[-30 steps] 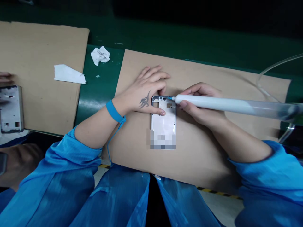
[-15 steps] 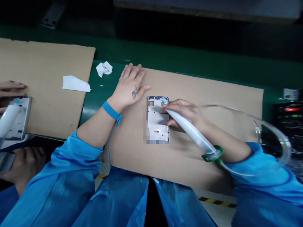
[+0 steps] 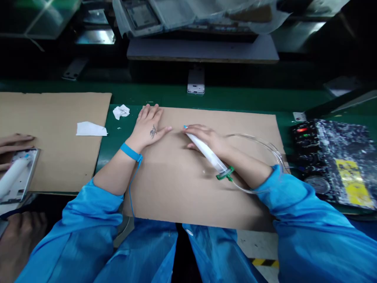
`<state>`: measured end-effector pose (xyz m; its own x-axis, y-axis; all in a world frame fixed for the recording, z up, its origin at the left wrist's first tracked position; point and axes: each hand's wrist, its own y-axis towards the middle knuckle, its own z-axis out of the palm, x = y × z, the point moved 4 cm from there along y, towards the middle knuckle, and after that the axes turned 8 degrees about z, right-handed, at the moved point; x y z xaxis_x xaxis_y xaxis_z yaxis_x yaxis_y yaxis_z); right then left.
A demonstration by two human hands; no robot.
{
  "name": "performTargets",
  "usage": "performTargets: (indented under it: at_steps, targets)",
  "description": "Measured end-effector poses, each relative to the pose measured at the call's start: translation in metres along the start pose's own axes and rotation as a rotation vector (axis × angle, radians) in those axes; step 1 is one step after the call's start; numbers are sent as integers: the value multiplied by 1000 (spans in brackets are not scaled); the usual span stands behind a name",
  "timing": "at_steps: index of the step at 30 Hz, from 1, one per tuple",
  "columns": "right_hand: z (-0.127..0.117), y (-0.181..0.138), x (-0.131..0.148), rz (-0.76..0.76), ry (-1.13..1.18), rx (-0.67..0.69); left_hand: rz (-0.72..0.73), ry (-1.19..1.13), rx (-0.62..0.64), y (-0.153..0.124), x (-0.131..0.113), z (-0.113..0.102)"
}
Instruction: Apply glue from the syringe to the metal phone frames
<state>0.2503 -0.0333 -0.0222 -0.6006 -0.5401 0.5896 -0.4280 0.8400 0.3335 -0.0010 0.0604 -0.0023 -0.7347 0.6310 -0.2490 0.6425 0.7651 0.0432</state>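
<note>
My left hand [image 3: 149, 127] lies flat on the cardboard sheet [image 3: 176, 196] near its far left corner. Its fingers are stretched out, and a blue wrist strap [image 3: 131, 152] circles the wrist. In my right hand [image 3: 209, 140] is a white dispensing syringe [image 3: 206, 153] with a blue tip and a green cap, slanting over the cardboard. Clear tubing [image 3: 253, 137] loops from the cap past my right forearm. Beyond the cardboard, a light phone frame [image 3: 196, 81] sits on the green bench, apart from both hands.
At the right stands a speckled control box [image 3: 338, 157] with lit displays. Left of my sheet are crumpled tissue [image 3: 121, 112], a white paper strip [image 3: 92, 129] and another cardboard sheet [image 3: 67, 165]. A co-worker's hands hold a syringe over a phone frame there. A shelf [image 3: 203, 51] overhangs the back.
The phone frame under my right hand has left the cardboard; one now lies at the back of the bench. My right hand keeps the syringe. The view has tilted up.
</note>
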Motion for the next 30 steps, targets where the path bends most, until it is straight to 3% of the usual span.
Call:
performTargets:
  at_steps: [3, 7, 11, 17, 27, 30]
  targets:
    - [0, 6, 0, 94, -29, -11, -11, 62, 32, 0, -3, 1]
    - [0, 8, 5, 93, -56, 20, -74, 184, 74, -5, -20, -4]
    - [5, 4, 6, 104, -75, -23, -69, 328, 95, -12, -61, -12]
    - [7, -5, -12, 268, -228, -271, 20, 468, 164, -23, -118, -7]
    - [12, -2, -10, 318, -224, -230, 367, 311, 233, -111, -207, 8]
    - [8, 0, -4, 341, -201, -226, 421, 210, 294, -128, -218, 3]
